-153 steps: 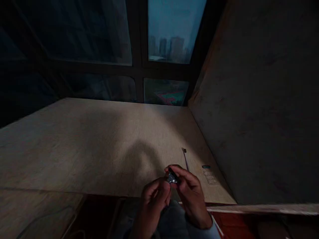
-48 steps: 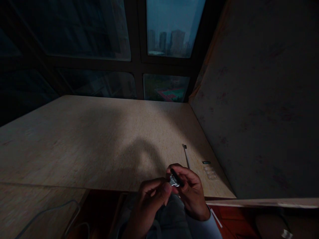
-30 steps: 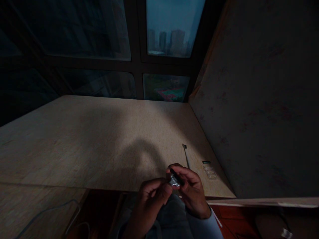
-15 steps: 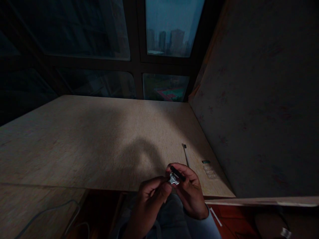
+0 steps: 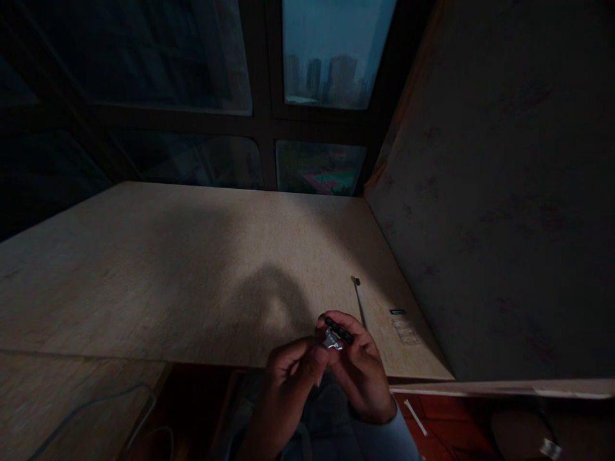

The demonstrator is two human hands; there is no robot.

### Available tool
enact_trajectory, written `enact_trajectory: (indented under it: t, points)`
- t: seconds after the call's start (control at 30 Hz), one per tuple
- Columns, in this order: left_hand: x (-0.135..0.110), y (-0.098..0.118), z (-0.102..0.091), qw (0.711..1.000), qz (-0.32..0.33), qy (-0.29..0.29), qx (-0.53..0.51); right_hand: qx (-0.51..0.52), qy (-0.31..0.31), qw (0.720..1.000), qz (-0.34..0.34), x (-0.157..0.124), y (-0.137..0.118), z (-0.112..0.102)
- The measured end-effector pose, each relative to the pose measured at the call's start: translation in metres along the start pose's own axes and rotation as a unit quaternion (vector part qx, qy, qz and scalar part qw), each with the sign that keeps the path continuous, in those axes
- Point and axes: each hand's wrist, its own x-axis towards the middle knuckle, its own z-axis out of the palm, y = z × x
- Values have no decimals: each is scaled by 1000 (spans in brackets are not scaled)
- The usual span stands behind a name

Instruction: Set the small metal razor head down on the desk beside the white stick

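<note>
One left hand [image 5: 294, 371] and one right hand [image 5: 369, 371] meet at the near edge of the tabletop [image 5: 192, 288], both with fingers curled. The left hand pinches a small silvery piece [image 5: 331, 340] between thumb and fingers. The right hand grips a short dark bar [image 5: 339, 329], which lies tilted across its fingers, directly behind the silvery piece. The two parts appear in contact; whether they are joined cannot be told at this size and in this dim light. A pale blue-grey sleeve [image 5: 384, 438] covers the right forearm, and dark clothing [image 5: 329, 422] shows below the hands.

Just beyond the right hand, a slender rod [image 5: 360, 303] with a dark head lies on the tabletop, its near end partly hidden by the fingers. Farther right lie a small dark rectangular piece [image 5: 398, 312] and, just nearer the person, a clear, ridged object [image 5: 405, 331], apparently plastic. An arched shadow [image 5: 283, 282] falls on the surface left of the rod. At lower left, a grey cable [image 5: 91, 407] loops over an adjoining pale surface [image 5: 43, 390]. A thin white strip [image 5: 416, 418] lies at lower right against a reddish floor [image 5: 446, 419]. A wall [image 5: 500, 192] with a faint floral pattern bounds the tabletop on the right; at the back, a dark-framed window [image 5: 331, 51] shows tall buildings and, lower down, a red-and-green court [image 5: 331, 182].
</note>
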Motion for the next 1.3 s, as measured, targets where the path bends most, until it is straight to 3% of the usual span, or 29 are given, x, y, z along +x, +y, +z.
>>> enact_trajectory:
  t: [0.73, 1.3]
  points:
    - [-1, 7, 4, 1000, -19, -20, -4, -108, 24, 993, -32, 0, -5, -6]
    - [-3, 10, 7, 1000, 2, -19, 14, -123, 41, 991, -43, -3, -6, -8]
